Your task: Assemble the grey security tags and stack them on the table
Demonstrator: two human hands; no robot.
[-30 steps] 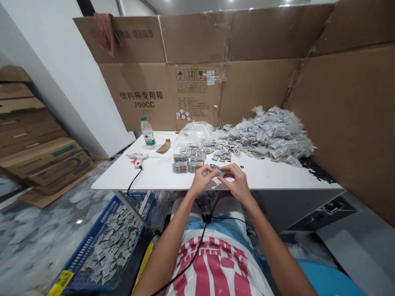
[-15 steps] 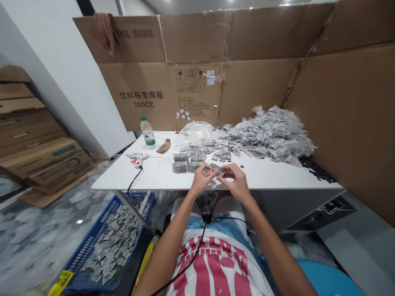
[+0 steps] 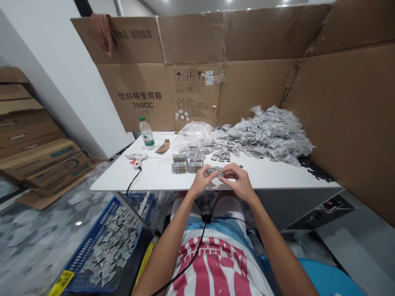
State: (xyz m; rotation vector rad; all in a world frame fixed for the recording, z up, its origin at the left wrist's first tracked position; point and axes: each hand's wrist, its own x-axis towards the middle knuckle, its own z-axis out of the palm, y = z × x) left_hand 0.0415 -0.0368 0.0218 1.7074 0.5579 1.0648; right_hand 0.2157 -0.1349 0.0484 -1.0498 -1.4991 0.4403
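Observation:
Over the front edge of the white table, my left hand (image 3: 203, 179) and my right hand (image 3: 237, 179) pinch one small flat grey-and-white striped piece (image 3: 215, 170) between them. Fingers and thumbs of both hands are closed on its two ends, and they hide part of it. Just beyond my left hand stand neat stacks of similar pieces (image 3: 187, 163). Loose striped pieces (image 3: 221, 154) lie behind my hands. A tiny black ring (image 3: 241, 166) rests on the table beside my right hand.
A large heap of bagged pieces (image 3: 274, 133) fills the back right, near black strips (image 3: 316, 170). At left are a glue gun (image 3: 137, 159) and a bottle (image 3: 147, 133). A blue basket (image 3: 83, 240) of pieces sits below. Cardboard walls (image 3: 259, 82) enclose the back.
The striped piece has been turned to lie more level between my fingers. My right hand has shifted slightly, and the camera view has moved a little.

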